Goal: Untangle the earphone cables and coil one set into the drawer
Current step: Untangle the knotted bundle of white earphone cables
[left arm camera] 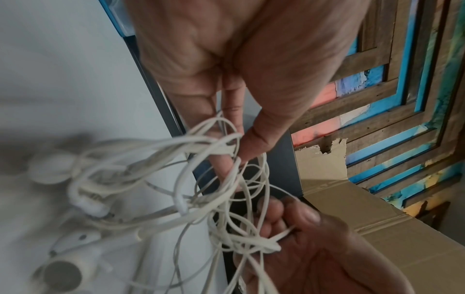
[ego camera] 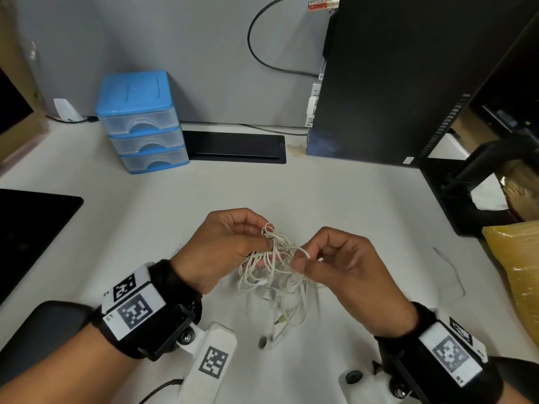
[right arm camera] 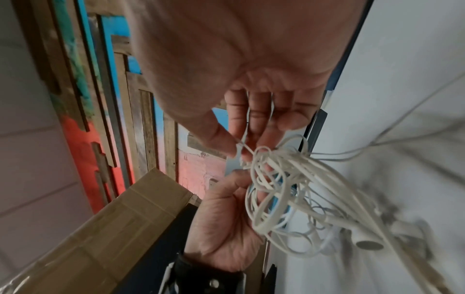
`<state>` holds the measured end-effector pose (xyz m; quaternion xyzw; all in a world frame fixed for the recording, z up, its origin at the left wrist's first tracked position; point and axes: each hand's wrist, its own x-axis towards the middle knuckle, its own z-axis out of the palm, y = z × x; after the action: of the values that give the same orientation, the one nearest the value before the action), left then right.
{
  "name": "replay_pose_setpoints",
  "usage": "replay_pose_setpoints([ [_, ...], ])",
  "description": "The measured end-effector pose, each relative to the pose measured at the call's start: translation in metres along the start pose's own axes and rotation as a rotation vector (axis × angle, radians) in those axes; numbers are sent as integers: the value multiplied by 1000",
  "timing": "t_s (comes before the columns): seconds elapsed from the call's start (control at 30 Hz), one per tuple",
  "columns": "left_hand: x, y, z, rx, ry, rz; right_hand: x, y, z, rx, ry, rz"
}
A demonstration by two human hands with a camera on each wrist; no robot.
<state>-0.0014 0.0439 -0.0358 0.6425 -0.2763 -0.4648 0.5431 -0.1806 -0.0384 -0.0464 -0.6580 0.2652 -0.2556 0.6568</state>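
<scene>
White earphone cables (ego camera: 274,269) hang in one tangled knot at the lower centre of the head view, lifted just above the pale desk (ego camera: 163,228) between both hands. The left hand (ego camera: 224,246) sits left of the knot with its fingers curled, thumb and fingertips pinching a small loop at the tangle's top; the left wrist view shows the thumb (left arm camera: 261,139) pressed onto strands in mid-frame. The right hand (ego camera: 347,266) sits right of the knot, thumb and forefinger pinching a single strand at its edge, the other fingers loosely bent; in the right wrist view that pinch lies at centre, with the cables (right arm camera: 284,185) fanning toward the lower right. Loose ends trail downward from the knot, and an earbud (ego camera: 264,342) lies on the desk below it, near the bottom centre. More earbuds (left arm camera: 62,274) appear blurred in the lower left of the left wrist view. The blue drawer unit (ego camera: 140,121) stands in the upper left of the head view against the grey partition, well apart from the hands, its three clear drawers pushed in. A black computer tower (ego camera: 393,77) fills the upper right, and a yellow bag (ego camera: 516,272) lies at the right edge.
</scene>
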Motion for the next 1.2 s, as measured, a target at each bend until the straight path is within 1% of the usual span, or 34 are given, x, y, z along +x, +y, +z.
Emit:
replay_pose_setpoints([
  [0.07, 0, 0, 0, -5, -3, 3, 0, -4, -1, 44, -2, 4],
  [0.1, 0, 0, 0, -12, -7, 3, 0, -4, -1, 28, -3, 1],
  [0.27, -2, -2, 4, -3, -36, 6, -5, 3, 8, -252, 44, 14],
  [0.33, -1, -5, 4, 13, -28, 12, -7, 3, 9, -309, 71, -60],
  [0.4, 1, -7, 3, 34, -4, 28, -6, 2, 6, -307, 84, -158],
  [0.43, 2, -9, 1, 54, 12, 42, -5, 1, 4, -269, 76, -179],
  [0.47, 3, -11, 0, 79, 29, 57, -3, -2, 2, -180, 58, -168],
  [0.53, 7, -15, -3, 115, 61, 77, -1, -11, -3, 98, 3, -83],
  [0.57, 9, -17, -5, 120, 74, 80, -1, -17, -5, 182, -22, -49],
  [0.6, 11, -18, -7, 117, 85, 80, -1, -21, -8, 191, -42, -29],
  [0.63, 12, -18, -8, 111, 94, 79, -1, -25, -11, 146, -60, -3],
  [0.67, 13, -18, -10, 104, 100, 81, -1, -26, -15, 54, -82, 38],
  [0.73, 13, -17, -10, 99, 109, 95, 1, -25, -21, -196, -124, 118],
  [0.77, 14, -16, -10, 105, 113, 106, 1, -25, -21, -272, -137, 128],
  [0.8, 14, -16, -11, 117, 118, 116, 1, -24, -23, -266, -139, 113],
  [0.83, 15, -17, -11, 136, 128, 124, -1, -27, -25, -200, -149, 69],
  [0.87, 16, -18, -13, 157, 142, 129, -2, -31, -27, -99, -192, 8],
  [0.93, 18, -18, -17, 175, 176, 126, -6, -45, -34, 131, -335, -102],
  [1.0, 21, -16, -22, 137, 199, 109, -9, -60, -45, 298, -401, -137],
  [1.03, 22, -15, -24, 113, 209, 102, -9, -66, -50, 289, -391, -137],
  [1.07, 23, -13, -26, 91, 220, 101, -9, -68, -55, 221, -334, -119],
  [1.1, 24, -10, -28, 71, 237, 105, -9, -70, -58, 84, -233, -105],
  [1.17, 25, -6, -33, 29, 271, 119, -3, -64, -62, -238, 52, -97],
  [1.2, 25, -4, -34, 11, 278, 122, 2, -60, -61, -347, 211, -104],
])
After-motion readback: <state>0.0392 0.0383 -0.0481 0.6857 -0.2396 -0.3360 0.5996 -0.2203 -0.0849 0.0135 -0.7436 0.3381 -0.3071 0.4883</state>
